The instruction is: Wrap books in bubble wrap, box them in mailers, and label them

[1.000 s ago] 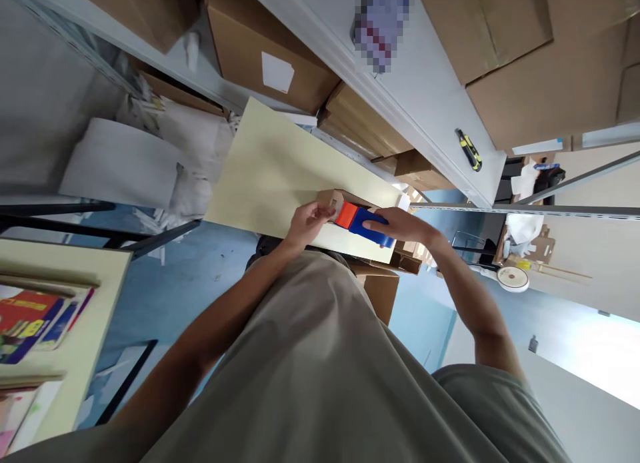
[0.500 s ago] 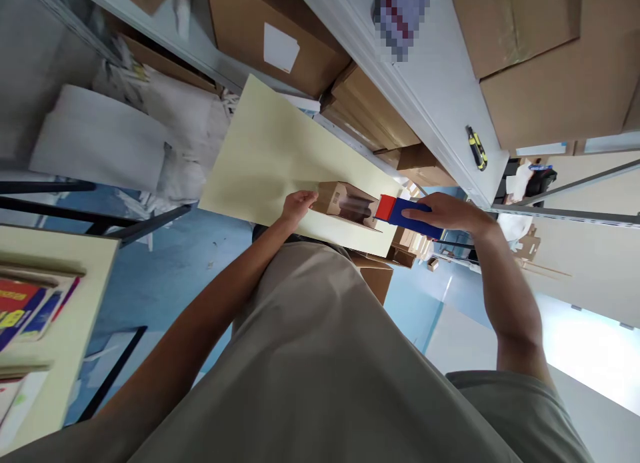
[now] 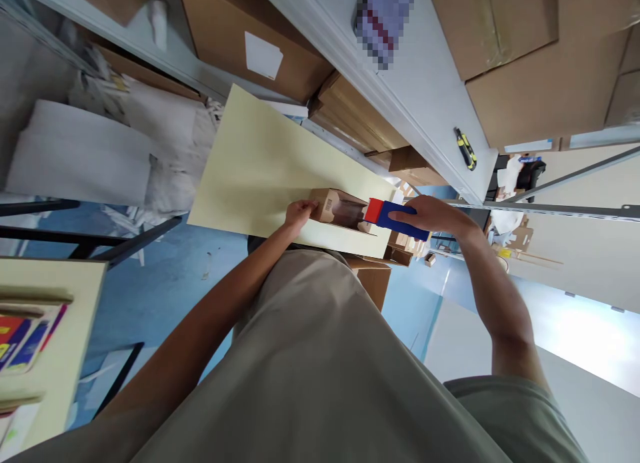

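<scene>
A small brown cardboard box (image 3: 336, 208) lies on a pale yellow table (image 3: 260, 176), its open end facing right. My left hand (image 3: 299, 214) holds the box's left end. My right hand (image 3: 430, 215) grips a blue block with a red end (image 3: 387, 216). The red end sits at the box's open mouth.
Grey shelves (image 3: 425, 110) with large cardboard boxes (image 3: 250, 43) stand behind the table. A yellow-black utility knife (image 3: 465, 148) lies on a shelf. White paper and foam sheets (image 3: 85, 163) pile at the left. Colourful books (image 3: 25, 336) lie on another table at lower left. More cartons (image 3: 373, 280) sit on the blue floor.
My right hand drew the blue and red block out of the box to the right, then brought it back a little toward the opening. My left hand stayed on the box.
</scene>
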Motion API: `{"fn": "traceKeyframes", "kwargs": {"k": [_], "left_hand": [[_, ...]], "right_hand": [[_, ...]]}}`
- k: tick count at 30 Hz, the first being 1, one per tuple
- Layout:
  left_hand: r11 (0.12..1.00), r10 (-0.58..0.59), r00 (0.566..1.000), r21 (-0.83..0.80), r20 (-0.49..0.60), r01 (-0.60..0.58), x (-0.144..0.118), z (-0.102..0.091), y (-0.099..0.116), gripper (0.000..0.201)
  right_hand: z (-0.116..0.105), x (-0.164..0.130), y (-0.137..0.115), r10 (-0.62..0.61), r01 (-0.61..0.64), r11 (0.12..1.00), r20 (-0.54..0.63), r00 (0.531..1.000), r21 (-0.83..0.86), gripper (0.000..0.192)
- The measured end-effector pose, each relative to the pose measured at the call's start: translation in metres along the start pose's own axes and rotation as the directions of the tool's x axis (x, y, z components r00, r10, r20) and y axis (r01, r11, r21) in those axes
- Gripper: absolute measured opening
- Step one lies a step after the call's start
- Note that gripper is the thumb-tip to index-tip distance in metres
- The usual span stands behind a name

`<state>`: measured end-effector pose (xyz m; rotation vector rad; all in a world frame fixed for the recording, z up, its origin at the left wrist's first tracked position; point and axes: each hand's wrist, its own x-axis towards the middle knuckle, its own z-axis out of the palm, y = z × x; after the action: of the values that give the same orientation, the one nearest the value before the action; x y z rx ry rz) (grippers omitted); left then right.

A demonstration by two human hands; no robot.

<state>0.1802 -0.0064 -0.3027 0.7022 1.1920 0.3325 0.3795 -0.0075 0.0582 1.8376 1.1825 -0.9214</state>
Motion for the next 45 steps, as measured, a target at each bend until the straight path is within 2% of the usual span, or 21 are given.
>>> {"fn": "traceKeyframes", "kwargs": {"k": [4, 5, 7, 9, 10, 12, 14, 17, 19, 23, 25, 28, 30, 32, 35, 37, 38, 40, 45], "left_hand": [[0.991, 0.036, 0.999, 0.127, -0.038, -0.031, 0.004, 0.006, -0.004, 0.016], [0.985, 0.029, 0.998, 0.172, -0.063, -0.017, 0.005, 0.005, -0.005, 0.025], [0.973, 0.048, 0.995, 0.227, -0.085, -0.028, 0.005, 0.003, -0.007, 0.054], [0.966, 0.165, 0.986, 0.2, 0.002, -0.162, 0.0, 0.0, -0.01, 0.072], [0.952, 0.252, 0.964, 0.158, 0.081, -0.262, -0.005, 0.0, -0.013, 0.075], [0.902, 0.398, 0.886, 0.076, 0.236, -0.425, -0.018, 0.002, -0.019, 0.082], [0.864, 0.445, 0.824, 0.073, 0.351, -0.498, -0.033, 0.007, -0.025, 0.099], [0.817, 0.421, 0.799, 0.203, 0.43, -0.539, -0.046, 0.019, -0.026, 0.123], [0.761, 0.432, 0.791, 0.295, 0.434, -0.578, -0.047, 0.026, -0.023, 0.123], [0.648, 0.492, 0.767, 0.415, 0.413, -0.639, -0.043, 0.031, -0.012, 0.099], [0.6, 0.486, 0.769, 0.48, 0.416, -0.64, -0.044, 0.03, -0.007, 0.094], [0.541, 0.45, 0.787, 0.572, 0.422, -0.617, -0.046, 0.029, 0.0, 0.107], [0.519, 0.466, 0.775, 0.578, 0.427, -0.63, -0.045, 0.029, 0.006, 0.12], [0.494, 0.538, 0.709, 0.512, 0.456, -0.703, -0.04, 0.03, 0.014, 0.126], [0.402, 0.641, 0.527, 0.342, 0.558, -0.85, -0.027, 0.036, 0.025, 0.123], [0.352, 0.636, 0.431, 0.257, 0.64, -0.9, -0.018, 0.04, 0.032, 0.121], [0.344, 0.619, 0.409, 0.237, 0.671, -0.909, -0.015, 0.042, 0.035, 0.121], [0.348, 0.587, 0.404, 0.232, 0.702, -0.908, -0.011, 0.046, 0.038, 0.122], [0.357, 0.548, 0.456, 0.297, 0.701, -0.886, -0.004, 0.048, 0.035, 0.119]], "right_hand": [[-0.003, -0.003, -0.004, 0.007, -0.007, 1.0, 0.004, 1.0, 0.03, 0.08], [-0.003, -0.004, -0.004, 0.003, -0.003, 0.999, 0.0, 1.0, 0.037, 0.078], [-0.003, -0.005, -0.003, -0.012, 0.012, 0.999, -0.01, 1.0, 0.039, 0.076], [-0.002, -0.006, -0.001, -0.022, 0.022, 0.999, -0.014, 1.0, 0.027, 0.075], [-0.001, -0.007, -0.001, -0.022, 0.023, 1.0, -0.009, 1.0, 0.02, 0.075], [0.0, -0.009, -0.001, -0.019, 0.019, 1.0, 0.0, 1.0, 0.012, 0.075], [0.001, -0.012, -0.004, -0.021, 0.021, 1.0, 0.001, 1.0, 0.01, 0.073], [0.001, -0.016, -0.012, -0.028, 0.028, 1.0, -0.003, 1.0, 0.011, 0.071], [0.0, -0.018, -0.018, -0.029, 0.029, 0.999, -0.002, 1.0, 0.017, 0.069], [0.0, -0.022, -0.025, -0.006, 0.006, 0.999, 0.009, 1.0, 0.046, 0.068], [0.001, -0.024, -0.028, 0.009, -0.009, 0.999, 0.006, 1.0, 0.045, 0.067], [0.003, -0.026, -0.031, 0.017, -0.017, 0.999, 0.006, 1.0, 0.027, 0.066], [0.005, -0.026, -0.033, 0.025, -0.025, 1.0, 0.013, 1.0, 0.005, 0.065], [0.008, -0.026, -0.035, 0.03, -0.029, 0.999, 0.019, 0.999, -0.022, 0.065], [0.011, -0.026, -0.037, 0.017, -0.016, 0.999, 0.024, 1.0, -0.044, 0.064], [0.012, -0.026, -0.037, 0.009, -0.008, 0.999, 0.023, 1.0, -0.043, 0.065], [0.012, -0.027, -0.038, 0.009, -0.008, 0.999, 0.021, 1.0, -0.042, 0.065], [0.011, -0.028, -0.037, 0.015, -0.015, 0.999, 0.012, 1.0, -0.038, 0.066], [0.001, -0.023, -0.029, 0.025, -0.026, 0.999, -0.032, 0.999, -0.026, 0.073]]}}
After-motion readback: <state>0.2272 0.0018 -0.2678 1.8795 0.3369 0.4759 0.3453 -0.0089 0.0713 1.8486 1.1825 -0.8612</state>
